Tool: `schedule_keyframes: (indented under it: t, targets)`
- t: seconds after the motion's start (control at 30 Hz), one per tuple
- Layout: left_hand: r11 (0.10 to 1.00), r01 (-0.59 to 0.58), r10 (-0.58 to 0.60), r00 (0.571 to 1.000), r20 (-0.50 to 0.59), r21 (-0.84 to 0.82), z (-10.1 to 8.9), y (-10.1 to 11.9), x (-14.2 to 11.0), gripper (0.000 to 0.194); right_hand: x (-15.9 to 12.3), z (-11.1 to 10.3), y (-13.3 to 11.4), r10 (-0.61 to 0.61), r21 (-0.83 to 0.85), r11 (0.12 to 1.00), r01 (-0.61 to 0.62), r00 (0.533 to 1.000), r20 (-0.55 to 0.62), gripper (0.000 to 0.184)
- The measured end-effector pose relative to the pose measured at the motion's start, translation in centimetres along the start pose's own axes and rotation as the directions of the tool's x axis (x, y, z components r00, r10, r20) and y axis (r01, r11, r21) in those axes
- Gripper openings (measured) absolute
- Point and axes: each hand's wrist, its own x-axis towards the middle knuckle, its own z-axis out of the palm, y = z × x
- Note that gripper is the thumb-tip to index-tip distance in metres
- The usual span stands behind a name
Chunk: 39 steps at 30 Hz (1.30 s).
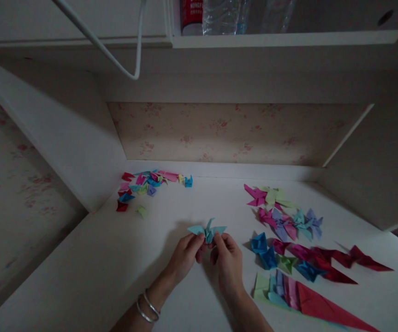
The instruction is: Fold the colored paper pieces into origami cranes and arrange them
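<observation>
Paper crane (208, 234), pinched low between the left grip (184, 257) and the right grip (228, 261), both closed on it at the fingertips, could crease or tear should they pull unevenly; pale turquoise, it spreads pointed wings beside an upright tip, above the worktop (199, 198) directly beneath both grips.

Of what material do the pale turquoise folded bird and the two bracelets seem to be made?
Folded bird: probably thin, matte paper, given its sharp creases. Bracelets: likely polished, silver-coloured metal, from their bright highlights; coated plastic is not excluded.
</observation>
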Motion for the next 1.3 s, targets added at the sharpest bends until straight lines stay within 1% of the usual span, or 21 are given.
schedule_keyframes:
  t: [0.07, 0.13, 0.27, 0.33, 0.47, 0.57, 0.7, 0.83, 0.9, 1.0, 1.1, 1.17, 1.3]
  targets:
    - [0.999, 0.017, -0.017, 1.000, -0.013, -0.045, -0.01, -0.05, 0.10, 0.039, -0.11, 0.19, -0.32, 0.010, 0.025, 1.000, -0.010, 1.000, 0.007, 0.037]
    - [0.994, 0.029, -0.030, 1.000, -0.003, -0.108, -0.05, -0.06, 0.13, 0.036, -0.13, 0.32, -0.55, 0.020, 0.065, 0.998, -0.021, 1.000, 0.016, 0.037]
    - [0.967, 0.052, -0.047, 0.999, 0.027, -0.250, -0.22, -0.25, 0.23, 0.034, 0.04, 0.40, -0.65, 0.042, 0.155, 0.986, -0.053, 0.997, 0.072, 0.035]
    - [0.955, 0.064, -0.055, 0.998, 0.038, -0.289, -0.28, -0.37, 0.31, 0.033, 0.12, 0.41, -0.66, 0.052, 0.182, 0.981, -0.070, 0.993, 0.102, 0.032]
    - [0.949, 0.072, -0.061, 0.997, 0.046, -0.306, -0.26, -0.44, 0.33, 0.032, 0.17, 0.45, -0.63, 0.060, 0.207, 0.975, -0.087, 0.989, 0.132, 0.031]
    - [0.955, 0.066, -0.056, 0.997, 0.044, -0.290, -0.24, -0.27, 0.19, 0.032, 0.16, 0.42, -0.55, 0.062, 0.224, 0.970, -0.091, 0.989, 0.134, 0.034]
    - [0.963, 0.054, -0.051, 0.999, 0.018, -0.264, -0.35, -0.09, 0.10, 0.031, 0.14, 0.45, -0.59, 0.104, 0.246, 0.960, -0.134, 0.986, 0.131, 0.039]
    - [0.968, 0.066, -0.062, 0.998, 0.024, -0.241, -0.46, -0.27, 0.23, 0.032, 0.23, 0.50, -0.67, 0.141, 0.266, 0.949, -0.170, 0.982, 0.122, 0.042]
    - [0.965, 0.081, -0.073, 0.996, 0.041, -0.250, -0.43, -0.27, 0.26, 0.032, 0.27, 0.47, -0.65, 0.149, 0.245, 0.955, -0.169, 0.984, 0.100, 0.042]
    - [0.944, 0.119, -0.099, 0.992, 0.077, -0.309, -0.35, 0.00, 0.15, 0.031, 0.27, 0.42, -0.57, 0.148, 0.238, 0.957, -0.166, 0.985, 0.091, 0.038]
    - [0.891, 0.206, -0.154, 0.975, 0.158, -0.404, -0.42, 0.34, -0.01, 0.029, 0.26, 0.44, -0.53, 0.179, 0.290, 0.933, -0.213, 0.974, 0.140, 0.036]
    - [0.850, 0.265, -0.184, 0.959, 0.215, -0.455, -0.59, 0.43, -0.06, 0.028, 0.26, 0.47, -0.54, 0.197, 0.294, 0.925, -0.240, 0.966, 0.167, 0.037]
    - [0.804, 0.320, -0.226, 0.944, 0.242, -0.501, -0.92, 0.40, 0.01, 0.026, 0.30, 0.51, -0.68, 0.209, 0.321, 0.914, -0.247, 0.967, 0.147, 0.034]
